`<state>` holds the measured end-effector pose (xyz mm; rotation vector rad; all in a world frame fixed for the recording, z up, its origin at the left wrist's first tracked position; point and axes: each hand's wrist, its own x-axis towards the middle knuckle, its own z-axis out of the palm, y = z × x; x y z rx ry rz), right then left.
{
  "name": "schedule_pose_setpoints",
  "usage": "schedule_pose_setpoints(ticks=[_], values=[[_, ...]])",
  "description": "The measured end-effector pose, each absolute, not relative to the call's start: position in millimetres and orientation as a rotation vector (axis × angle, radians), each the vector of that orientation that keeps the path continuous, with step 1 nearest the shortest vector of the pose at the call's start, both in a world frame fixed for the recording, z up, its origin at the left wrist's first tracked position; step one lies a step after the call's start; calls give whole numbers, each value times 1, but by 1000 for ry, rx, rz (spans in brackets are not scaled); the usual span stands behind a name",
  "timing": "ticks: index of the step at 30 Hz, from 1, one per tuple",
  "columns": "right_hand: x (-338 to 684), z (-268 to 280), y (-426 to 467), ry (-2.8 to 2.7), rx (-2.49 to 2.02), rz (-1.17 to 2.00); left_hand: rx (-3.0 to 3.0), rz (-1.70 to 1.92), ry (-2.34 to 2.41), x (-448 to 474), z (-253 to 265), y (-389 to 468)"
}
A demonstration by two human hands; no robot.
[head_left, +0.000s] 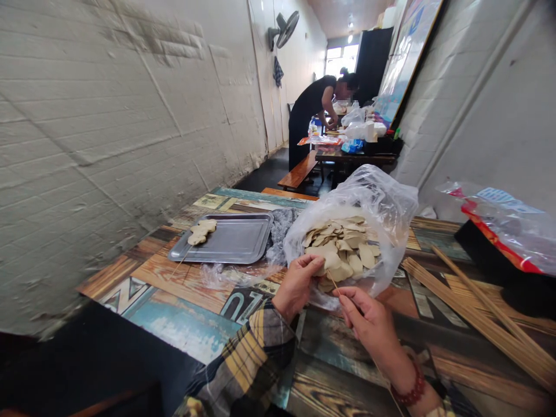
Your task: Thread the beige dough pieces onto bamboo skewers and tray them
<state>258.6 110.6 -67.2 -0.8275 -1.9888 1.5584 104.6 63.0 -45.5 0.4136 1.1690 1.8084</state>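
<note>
My left hand (297, 285) pinches a thin beige slice (326, 262) at the near edge of an open clear plastic bag (391, 197). Many similar flat beige slices (343, 237) are heaped inside the bag. In my right hand (369, 321) is a thin wooden skewer (334, 282), its tip at the slice; whether it has pierced the slice I cannot tell. The skewer's rear part runs back beneath my right wrist. Left of the bag, a metal tray (237, 238) carries a skewer threaded with beige slices (202, 231), its stick sticking out over the tray's near edge.
A bundle of bamboo skewers (473, 313) lies at the right of the patterned table (182, 324). Behind it stands a black container with red-edged plastic packaging (499, 231). Farther back, a person in dark clothes (313, 107) bends over another cluttered table (356, 155) beside a bench (299, 171).
</note>
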Motion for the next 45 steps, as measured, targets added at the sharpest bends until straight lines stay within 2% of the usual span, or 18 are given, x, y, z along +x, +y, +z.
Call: schedule_pose_setpoints(ticks=[4,11,31,38,45], values=[[260,-65,110,-2094,-796,1321,447,1796,1209,105,-46,64],[259,-66,109,-2084,-798,1205,478,1762,1265,113,-52,66],[262,-71,119,-1911,-911,1350,702,1660,1354,127,-52,64],[264,-68,127,-1709,-888,1527,1023,1785,1922,86,-62,71],[263,-65,125,-1756,-892,1524,1520,1338,2437,78,-67,70]])
